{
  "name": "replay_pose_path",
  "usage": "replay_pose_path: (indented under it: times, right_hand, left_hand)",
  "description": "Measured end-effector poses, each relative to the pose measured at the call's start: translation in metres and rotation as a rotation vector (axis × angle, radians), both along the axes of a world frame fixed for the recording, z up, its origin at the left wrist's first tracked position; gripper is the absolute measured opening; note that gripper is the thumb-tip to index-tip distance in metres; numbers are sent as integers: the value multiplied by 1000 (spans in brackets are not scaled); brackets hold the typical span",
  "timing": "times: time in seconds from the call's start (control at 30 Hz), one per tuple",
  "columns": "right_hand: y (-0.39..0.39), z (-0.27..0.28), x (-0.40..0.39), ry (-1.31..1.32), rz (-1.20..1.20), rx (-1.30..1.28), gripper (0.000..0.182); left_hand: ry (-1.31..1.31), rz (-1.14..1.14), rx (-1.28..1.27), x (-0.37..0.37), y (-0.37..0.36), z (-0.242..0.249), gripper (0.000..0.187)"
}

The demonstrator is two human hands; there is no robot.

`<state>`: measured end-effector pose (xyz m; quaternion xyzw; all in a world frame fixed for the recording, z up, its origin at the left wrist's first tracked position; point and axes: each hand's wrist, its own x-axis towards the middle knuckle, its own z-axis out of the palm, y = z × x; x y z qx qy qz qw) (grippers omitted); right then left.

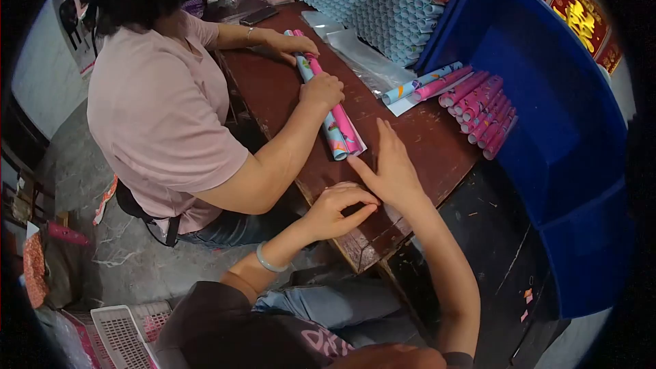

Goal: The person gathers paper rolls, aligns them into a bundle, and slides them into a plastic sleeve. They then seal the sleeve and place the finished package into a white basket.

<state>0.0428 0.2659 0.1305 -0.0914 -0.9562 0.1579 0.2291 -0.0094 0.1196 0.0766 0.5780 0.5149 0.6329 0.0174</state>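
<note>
**Inspector:** The wearer's left hand point(336, 210) lay on the worn dark-red wooden tabletop point(424, 138), fingers curled narrow with thumb and forefinger pinched together; whether anything sat between them could not be told. The right hand point(393, 171) lay flat beside it, fingers spread wide, holding nothing, the two hands touching.

**Clerk:** And the goods?

**Inspector:** A pair of long rolled paper tubes, one pink and one light blue with printed patterns point(335, 119), lay on the tabletop just beyond the right fingertips, under both hands of a co-worker in a pale pink T-shirt point(154, 106). Further patterned pink rolls point(482, 115) were stacked in a large blue plastic bin point(567, 123) at the table's edge, and a wall of pale blue tube ends point(372, 0) stood at the far end.

**Clerk:** Any writing?

**Inspector:** A red hanging with gold characters point(579, 10), not legible. Pink lettering on the wearer's dark garment point(321, 340), partly hidden and unreadable.
</note>
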Motion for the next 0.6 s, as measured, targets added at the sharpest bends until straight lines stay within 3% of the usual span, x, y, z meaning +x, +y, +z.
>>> replay_pose_path:
  times: [0.1, 0.2, 0.33, 0.47, 0.6]
  right_hand:
    - [-13, -5, -45, -203, -109, 20, 101]
    - [-18, -7, -70, -320, -182, 85, 101]
    - [-14, -31, -84, -165, -180, 111, 88]
    - [-9, -48, -81, 8, -182, 133, 57]
    - [-8, -56, -79, 60, -189, 211, 52]
  left_hand:
    - [-16, 80, 22, 1, 3, -5, 8]
    - [-59, 81, -10, 0, 0, -1, 7]
    - [-138, 106, -6, 3, 0, 0, 8]
    - [-86, 155, -15, 3, 0, -2, 9]
    - [-78, 169, -69, 4, 2, -6, 15]
